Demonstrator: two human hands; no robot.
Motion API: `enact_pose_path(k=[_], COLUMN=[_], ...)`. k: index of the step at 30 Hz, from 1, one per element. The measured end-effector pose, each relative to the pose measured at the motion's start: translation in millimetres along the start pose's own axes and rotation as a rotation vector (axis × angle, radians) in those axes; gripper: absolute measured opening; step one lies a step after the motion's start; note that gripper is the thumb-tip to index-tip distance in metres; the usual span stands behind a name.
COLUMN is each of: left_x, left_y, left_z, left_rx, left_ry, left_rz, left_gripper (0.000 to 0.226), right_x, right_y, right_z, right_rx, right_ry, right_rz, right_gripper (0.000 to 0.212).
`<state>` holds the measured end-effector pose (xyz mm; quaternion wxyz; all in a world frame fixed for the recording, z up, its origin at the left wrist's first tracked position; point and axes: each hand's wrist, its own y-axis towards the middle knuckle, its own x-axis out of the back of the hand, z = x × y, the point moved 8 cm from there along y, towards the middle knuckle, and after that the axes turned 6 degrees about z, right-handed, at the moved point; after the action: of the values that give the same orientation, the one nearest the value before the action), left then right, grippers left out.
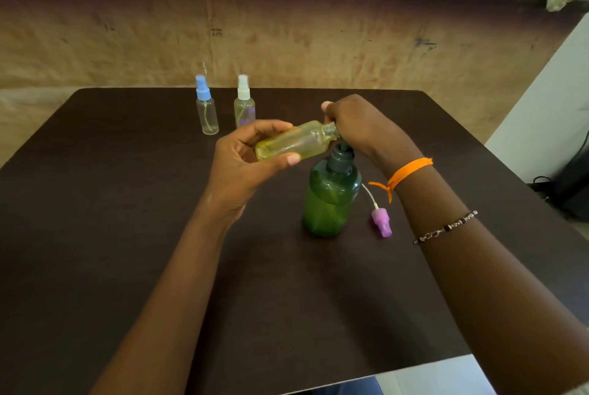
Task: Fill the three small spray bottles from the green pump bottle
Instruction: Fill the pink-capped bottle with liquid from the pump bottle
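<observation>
Head view, grip first: left hand point(245, 152) holds an uncapped small spray bottle point(294, 141) on its side, fingers curled over the top and thumb underneath, clamped around the body. Yellowish liquid shows inside it. Its open neck points right, meeting the pump head of the green pump bottle point(330, 200). Right hand point(357, 127) sits over that pump head, fingers bent down around it and covering the nozzle; the exact meeting of neck and nozzle is hidden by the fingers. Green pump bottle stands upright on the dark table point(127, 219), near its middle. Just right of its base lies a purple spray cap point(381, 222) with its white dip tube, on its side. Toward the far edge stand two more small bottles, upright and capped: a blue-capped bottle point(206, 107), clear, and a white-capped bottle point(244, 101) beside it, tinted yellowish. Right wrist carries an orange thread point(409, 170) and a beaded bracelet point(446, 227).
</observation>
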<state>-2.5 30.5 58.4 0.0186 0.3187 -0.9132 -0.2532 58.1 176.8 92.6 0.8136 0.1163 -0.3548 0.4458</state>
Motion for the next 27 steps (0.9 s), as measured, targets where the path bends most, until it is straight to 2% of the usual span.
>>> enact_pose_path(k=[5, 9, 11, 15, 18, 25, 27], left_x=[0, 0, 1, 1, 1, 1, 1], left_y=[-1, 0, 0, -1, -1, 1, 2], left_z=[-1, -2, -2, 1, 1, 2, 2], left_rx=[-0.005, -0.002, -0.006, 0.01, 0.022, 0.025, 0.022], left_ry=[-0.003, -0.014, -0.017, -0.002, 0.003, -0.05, -0.048], left_rz=[0.003, -0.011, -0.015, -0.017, -0.011, -0.023, -0.016], left_gripper=[0.033, 0.032, 0.032, 0.036, 0.036, 0.033, 0.032], right_x=[2, 15, 14, -4, -6, 9, 7], right_y=[-6, -9, -2, 2, 0, -1, -2], right_z=[2, 16, 17, 4, 2, 15, 16], right_rx=[0.017, 0.017, 0.036, -0.018, -0.034, -0.009, 0.027], right_ry=[-0.061, -0.342, -0.297, -0.071, -0.024, -0.213, -0.181], right_rz=[0.007, -0.098, -0.08, 0.06, 0.051, -0.001, 0.003], right_gripper=[0.039, 0.042, 0.043, 0.037, 0.037, 0.046, 0.041])
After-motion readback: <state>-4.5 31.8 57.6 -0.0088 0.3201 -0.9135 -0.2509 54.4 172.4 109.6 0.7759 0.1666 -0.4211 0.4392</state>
